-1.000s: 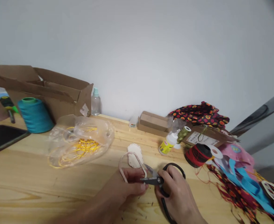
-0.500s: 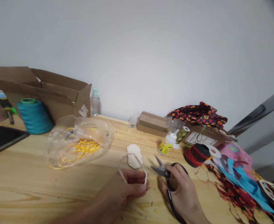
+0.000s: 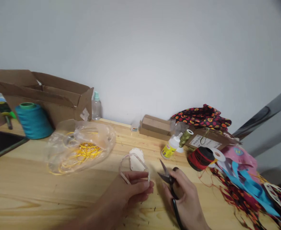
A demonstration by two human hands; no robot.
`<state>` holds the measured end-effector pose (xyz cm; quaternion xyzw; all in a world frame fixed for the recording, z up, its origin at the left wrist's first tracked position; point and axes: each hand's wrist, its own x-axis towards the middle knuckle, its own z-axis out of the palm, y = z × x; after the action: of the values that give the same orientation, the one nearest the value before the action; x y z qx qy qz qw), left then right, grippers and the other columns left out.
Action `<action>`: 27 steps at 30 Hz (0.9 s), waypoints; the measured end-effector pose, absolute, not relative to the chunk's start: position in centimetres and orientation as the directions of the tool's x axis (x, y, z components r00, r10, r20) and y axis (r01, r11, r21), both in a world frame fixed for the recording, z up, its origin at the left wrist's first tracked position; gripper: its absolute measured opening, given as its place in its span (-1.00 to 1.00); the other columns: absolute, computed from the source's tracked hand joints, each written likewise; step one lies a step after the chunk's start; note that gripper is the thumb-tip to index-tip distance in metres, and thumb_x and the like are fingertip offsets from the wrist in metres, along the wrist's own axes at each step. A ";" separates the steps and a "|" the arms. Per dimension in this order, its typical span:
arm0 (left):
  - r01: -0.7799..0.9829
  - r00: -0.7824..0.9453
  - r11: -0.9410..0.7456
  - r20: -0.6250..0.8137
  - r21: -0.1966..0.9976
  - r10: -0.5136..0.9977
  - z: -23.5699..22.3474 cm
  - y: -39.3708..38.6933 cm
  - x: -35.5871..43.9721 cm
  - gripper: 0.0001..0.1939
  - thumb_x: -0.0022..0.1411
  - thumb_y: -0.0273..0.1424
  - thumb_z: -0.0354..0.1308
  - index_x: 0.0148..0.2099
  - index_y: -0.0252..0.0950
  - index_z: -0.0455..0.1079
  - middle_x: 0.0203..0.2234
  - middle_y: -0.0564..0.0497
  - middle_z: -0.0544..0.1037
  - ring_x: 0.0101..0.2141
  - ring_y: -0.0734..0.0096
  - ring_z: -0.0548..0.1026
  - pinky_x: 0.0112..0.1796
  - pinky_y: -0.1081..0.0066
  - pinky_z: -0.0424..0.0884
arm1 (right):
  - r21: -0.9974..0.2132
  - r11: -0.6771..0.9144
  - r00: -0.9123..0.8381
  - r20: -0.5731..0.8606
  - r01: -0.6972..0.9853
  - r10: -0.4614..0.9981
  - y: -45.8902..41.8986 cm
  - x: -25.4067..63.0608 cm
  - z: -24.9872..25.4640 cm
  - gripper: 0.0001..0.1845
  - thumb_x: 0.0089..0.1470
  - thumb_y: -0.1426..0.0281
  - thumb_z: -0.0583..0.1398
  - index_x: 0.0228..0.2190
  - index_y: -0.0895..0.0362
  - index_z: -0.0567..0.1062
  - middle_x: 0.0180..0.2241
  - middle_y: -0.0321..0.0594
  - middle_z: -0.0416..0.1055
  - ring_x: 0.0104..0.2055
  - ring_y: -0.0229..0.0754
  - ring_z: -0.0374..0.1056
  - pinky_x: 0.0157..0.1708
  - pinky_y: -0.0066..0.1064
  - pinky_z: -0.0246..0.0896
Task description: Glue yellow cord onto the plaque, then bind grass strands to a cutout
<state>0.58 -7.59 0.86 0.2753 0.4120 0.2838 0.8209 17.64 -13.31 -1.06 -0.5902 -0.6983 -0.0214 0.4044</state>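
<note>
My left hand is closed, pinching a thin pale strip curved into a loop between thumb and fingers. Just behind it on the table lies a flat cream-coloured piece with small dark marks round its edge, partly covered by the strip. My right hand grips black-handled scissors, their blades apart and pointing up and left towards the strip without touching it. A white glue bottle with a yellow label leans beyond the scissors.
On the left are a phone, a teal thread cone, a cardboard box and a plastic bag with yellow cord. Rightward are a red-and-black spool, blue ribbon and patterned cloth. Dark scraps dot the wooden table.
The strip in my left hand has turned slightly, and that hand has risen a little. The scissors have shifted slightly to the right, blades still apart. The view has shifted slightly.
</note>
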 end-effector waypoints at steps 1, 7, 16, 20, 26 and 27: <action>-0.224 0.497 0.686 -0.524 0.692 0.691 0.9 -7.6 0.6 -0.68 -0.27 -0.49 0.36 -0.37 -0.37 0.38 -0.49 -0.10 0.59 -0.45 0.38 0.53 -0.47 0.55 0.40 | -0.480 0.326 0.035 0.601 0.814 0.799 -13.3 17.3 -0.9 -0.77 -0.08 0.51 0.15 -0.29 0.10 0.35 -0.49 -0.29 0.26 -0.48 -0.27 0.24 -0.53 -0.51 0.19; -0.222 0.554 0.642 -0.447 0.734 0.702 -0.2 -7.3 0.8 -0.69 -0.33 -0.40 0.37 -0.47 -0.37 0.36 -0.57 0.00 0.56 -0.52 0.47 0.49 -0.56 0.62 0.32 | -0.550 0.417 -0.007 0.598 0.724 0.801 -13.2 15.0 -0.6 -0.70 -0.10 0.57 0.14 -0.26 0.09 0.33 -0.51 -0.32 0.27 -0.45 -0.28 0.28 -0.47 -0.51 0.21; -0.149 0.611 0.530 -0.344 0.835 0.713 -0.4 -7.6 0.8 -0.91 -0.24 -0.50 0.27 -0.61 -0.36 0.39 -0.73 0.13 0.47 -0.65 0.59 0.37 -0.62 0.64 0.25 | -0.462 0.467 -0.048 0.671 0.754 0.740 -13.0 15.0 0.1 -0.78 -0.14 0.60 0.07 -0.38 0.12 0.34 -0.58 -0.33 0.21 -0.56 -0.28 0.19 -0.61 -0.51 0.10; -0.166 0.557 0.625 -0.451 0.762 0.697 0.0 -7.6 0.6 -0.77 -0.33 -0.45 0.35 -0.57 -0.36 0.36 -0.74 0.09 0.45 -0.64 0.53 0.41 -0.62 0.60 0.29 | -0.602 0.279 0.279 0.667 0.748 0.691 -13.0 17.2 0.0 -0.89 -0.08 0.50 0.11 -0.40 0.11 0.33 -0.58 -0.34 0.23 -0.58 -0.31 0.18 -0.60 -0.52 0.13; -0.196 0.569 0.679 -0.482 0.707 0.666 0.1 -7.3 0.5 -0.71 -0.32 -0.43 0.36 -0.47 -0.38 0.36 -0.73 0.08 0.46 -0.65 0.58 0.39 -0.62 0.61 0.29 | -0.615 0.217 0.114 0.453 0.758 0.884 -13.3 17.7 0.0 -0.83 -0.13 0.39 0.19 -0.38 0.15 0.39 -0.60 -0.35 0.25 -0.60 -0.32 0.16 -0.62 -0.55 0.13; -0.196 0.568 0.673 -0.477 0.713 0.671 0.1 -7.3 0.6 -0.71 -0.32 -0.43 0.35 -0.47 -0.38 0.36 -0.73 0.08 0.46 -0.65 0.58 0.39 -0.61 0.61 0.29 | -0.639 0.214 0.106 0.424 0.739 0.900 -13.3 17.2 0.0 -0.83 -0.12 0.39 0.18 -0.38 0.15 0.39 -0.59 -0.34 0.26 -0.60 -0.33 0.17 -0.62 -0.56 0.14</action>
<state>0.59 -7.31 0.08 0.3084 0.3846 0.2613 0.8298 17.21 -13.35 0.00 -0.6194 -0.6613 0.0976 0.4117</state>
